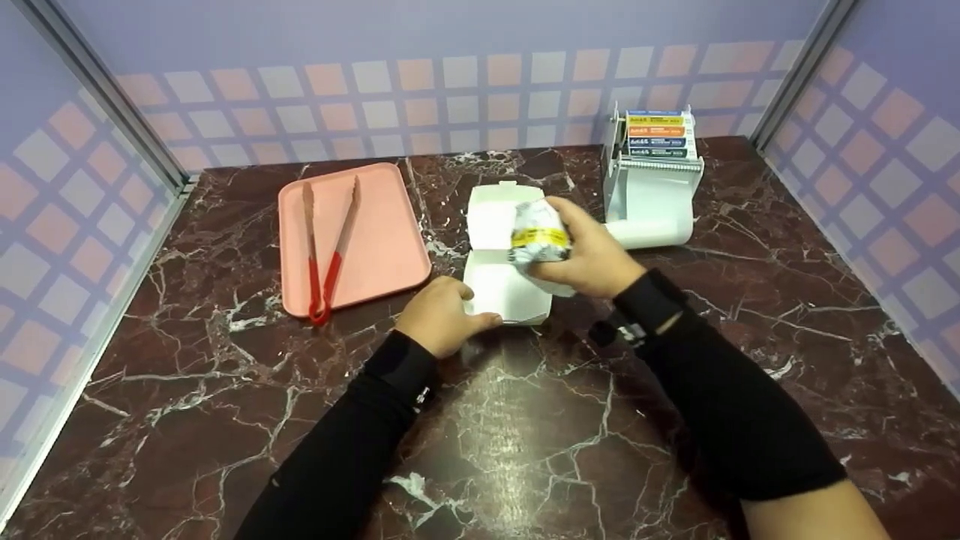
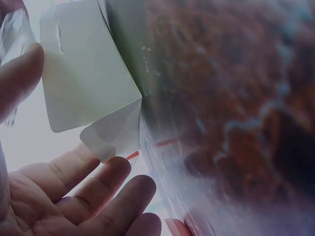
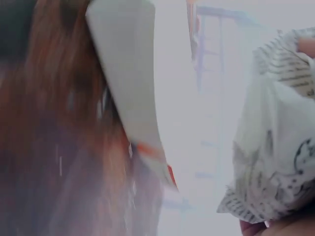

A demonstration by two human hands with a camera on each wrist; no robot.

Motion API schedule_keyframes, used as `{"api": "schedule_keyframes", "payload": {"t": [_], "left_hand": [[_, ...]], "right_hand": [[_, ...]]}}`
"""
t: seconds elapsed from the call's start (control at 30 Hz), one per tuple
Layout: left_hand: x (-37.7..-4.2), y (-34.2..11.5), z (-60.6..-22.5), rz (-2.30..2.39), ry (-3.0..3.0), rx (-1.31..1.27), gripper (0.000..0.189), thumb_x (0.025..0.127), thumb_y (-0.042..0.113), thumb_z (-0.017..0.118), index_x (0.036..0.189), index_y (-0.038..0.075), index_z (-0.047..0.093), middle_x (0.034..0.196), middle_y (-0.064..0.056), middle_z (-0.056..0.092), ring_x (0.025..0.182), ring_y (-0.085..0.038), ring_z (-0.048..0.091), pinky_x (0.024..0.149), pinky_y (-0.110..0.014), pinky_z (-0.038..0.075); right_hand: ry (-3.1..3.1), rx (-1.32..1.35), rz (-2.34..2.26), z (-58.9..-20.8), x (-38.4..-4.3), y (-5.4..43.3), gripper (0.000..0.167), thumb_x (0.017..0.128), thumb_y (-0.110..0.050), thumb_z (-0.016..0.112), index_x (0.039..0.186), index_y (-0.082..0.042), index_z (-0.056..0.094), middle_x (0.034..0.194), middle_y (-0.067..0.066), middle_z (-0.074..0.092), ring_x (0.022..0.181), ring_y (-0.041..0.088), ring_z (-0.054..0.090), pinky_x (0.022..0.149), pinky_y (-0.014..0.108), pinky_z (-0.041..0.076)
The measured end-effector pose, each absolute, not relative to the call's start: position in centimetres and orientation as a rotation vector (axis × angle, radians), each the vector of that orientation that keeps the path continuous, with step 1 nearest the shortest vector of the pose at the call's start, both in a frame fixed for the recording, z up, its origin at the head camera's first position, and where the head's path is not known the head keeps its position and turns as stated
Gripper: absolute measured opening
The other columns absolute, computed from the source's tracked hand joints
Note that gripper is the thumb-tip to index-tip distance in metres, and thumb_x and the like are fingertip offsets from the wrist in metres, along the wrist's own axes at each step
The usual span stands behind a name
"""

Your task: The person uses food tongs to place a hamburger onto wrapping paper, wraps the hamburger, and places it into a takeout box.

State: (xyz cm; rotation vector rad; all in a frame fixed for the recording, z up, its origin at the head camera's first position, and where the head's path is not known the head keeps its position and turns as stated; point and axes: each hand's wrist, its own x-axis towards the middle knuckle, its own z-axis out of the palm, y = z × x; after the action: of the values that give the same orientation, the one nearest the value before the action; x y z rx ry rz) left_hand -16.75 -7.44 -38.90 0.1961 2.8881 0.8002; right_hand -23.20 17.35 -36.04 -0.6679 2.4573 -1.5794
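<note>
My right hand [image 1: 592, 259] grips a bundle wrapped in printed paper [image 1: 538, 229], with a yellow band across it, and holds it over a white takeaway box [image 1: 510, 292]. In the right wrist view the wrapper [image 3: 278, 147] shows black print and crumpled folds. The box stands with its lid [image 1: 491, 217] laid back, away from me. My left hand [image 1: 442, 315] is at its near left corner, thumb along the front and fingers by the left side. In the left wrist view these fingers are loosely extended, fingertips right at the box's side flap [image 2: 115, 132].
Left of the box lies a pink tray [image 1: 382, 240] with red-handled tongs [image 1: 322, 277] on it, handles past its near edge. A white dispenser [image 1: 652, 187] with several coloured label rolls stands at the back right. Patterned walls [image 1: 450, 82] enclose the dark marbled table [image 1: 525, 435].
</note>
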Motion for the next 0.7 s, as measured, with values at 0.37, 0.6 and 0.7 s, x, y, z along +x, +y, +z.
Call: {"api": "schedule_keyframes", "payload": {"t": [0.37, 0.6, 0.7], "left_hand": [[-16.7, -7.3, -39.0, 0.793, 2.917, 0.201, 0.071, 0.086, 0.057, 0.081, 0.125, -0.002, 0.071, 0.129, -0.015, 0.068, 0.113, -0.033, 0.068, 0.103, -0.047, 0.056], [-16.7, -7.1, -38.9, 0.796, 2.916, 0.197, 0.065, 0.086, 0.056, 0.081, 0.115, -0.002, 0.074, 0.123, -0.015, 0.069, 0.104, -0.030, 0.068, 0.096, -0.045, 0.058], [-16.7, -7.0, -38.9, 0.790, 2.920, 0.201, 0.065, 0.087, 0.056, 0.081, 0.116, -0.002, 0.074, 0.123, -0.015, 0.070, 0.104, -0.030, 0.068, 0.097, -0.045, 0.058]], "right_hand": [[2.406, -0.744, -1.545, -38.7, -23.7, 13.2, 0.094, 0.080, -0.009, 0.087, 0.160, -0.012, 0.038, 0.128, 0.009, 0.064, 0.100, 0.024, 0.068, 0.088, 0.038, 0.062], [2.565, -0.791, -1.265, -39.7, -24.0, 13.1, 0.092, 0.078, -0.011, 0.088, 0.157, -0.008, 0.042, 0.139, 0.013, 0.059, 0.112, 0.027, 0.062, 0.101, 0.042, 0.056], [2.614, -0.805, -1.139, -39.9, -24.1, 13.1, 0.092, 0.076, -0.011, 0.088, 0.157, -0.008, 0.043, 0.141, 0.014, 0.058, 0.115, 0.028, 0.061, 0.103, 0.043, 0.054]]}}
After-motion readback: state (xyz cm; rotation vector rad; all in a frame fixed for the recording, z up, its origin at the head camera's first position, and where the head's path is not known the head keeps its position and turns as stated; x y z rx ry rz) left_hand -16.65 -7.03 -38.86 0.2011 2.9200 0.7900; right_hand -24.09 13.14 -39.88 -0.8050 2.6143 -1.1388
